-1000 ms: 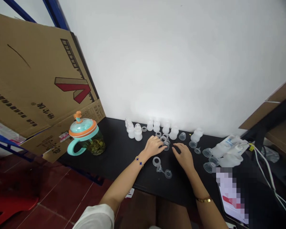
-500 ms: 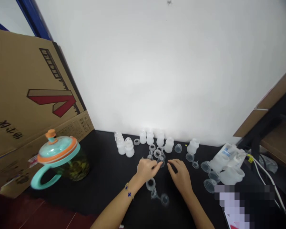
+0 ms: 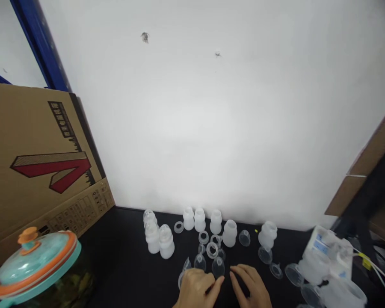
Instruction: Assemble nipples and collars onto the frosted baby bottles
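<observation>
My left hand rests low on the black table with its fingers curled and its thumb stretched out, just in front of a clear dome cap. Nothing shows in its grasp. To its right, my right hand lies with fingers stretched and thumb apart, holding nothing. Another clear dome cap sits beyond my left hand, and a translucent ring lies behind the caps. Small white bottles without tops, such as one bottle, stand along the wall. At the left, several bottles wear clear caps, including a capped bottle.
A teal and orange lidded jug stands at the left before a large cardboard box. At the right are a clear funnel-shaped part, more clear parts, and a white device with cables. The white wall closes off the back.
My view has tilted upward, so everything sits lower in the picture and the clear parts in front of my hands have left the frame. Both hands stay near the same caps.
</observation>
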`<move>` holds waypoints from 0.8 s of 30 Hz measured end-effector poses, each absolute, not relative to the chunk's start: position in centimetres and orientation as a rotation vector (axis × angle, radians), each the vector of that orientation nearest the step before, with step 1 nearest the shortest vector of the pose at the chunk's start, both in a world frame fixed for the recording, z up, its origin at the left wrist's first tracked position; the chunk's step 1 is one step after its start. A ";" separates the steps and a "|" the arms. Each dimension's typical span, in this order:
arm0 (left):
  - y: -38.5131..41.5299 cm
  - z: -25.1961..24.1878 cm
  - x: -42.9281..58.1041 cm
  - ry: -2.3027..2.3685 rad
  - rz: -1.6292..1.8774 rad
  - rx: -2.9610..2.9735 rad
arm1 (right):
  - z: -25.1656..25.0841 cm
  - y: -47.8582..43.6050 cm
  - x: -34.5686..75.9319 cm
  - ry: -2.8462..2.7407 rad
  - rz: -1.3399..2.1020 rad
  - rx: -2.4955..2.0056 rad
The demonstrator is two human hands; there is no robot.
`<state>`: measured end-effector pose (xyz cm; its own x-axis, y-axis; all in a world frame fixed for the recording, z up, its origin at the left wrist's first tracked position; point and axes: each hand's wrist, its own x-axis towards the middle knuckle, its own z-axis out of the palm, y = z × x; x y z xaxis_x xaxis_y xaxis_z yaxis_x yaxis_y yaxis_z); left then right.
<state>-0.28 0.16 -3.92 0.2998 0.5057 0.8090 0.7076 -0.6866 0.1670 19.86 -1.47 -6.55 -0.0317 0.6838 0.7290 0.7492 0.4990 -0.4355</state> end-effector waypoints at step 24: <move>1.4 -2.4 -2.2 -1.629 -0.936 -2.675 | -3.8 -1.4 22.0 -1.692 0.172 -1.755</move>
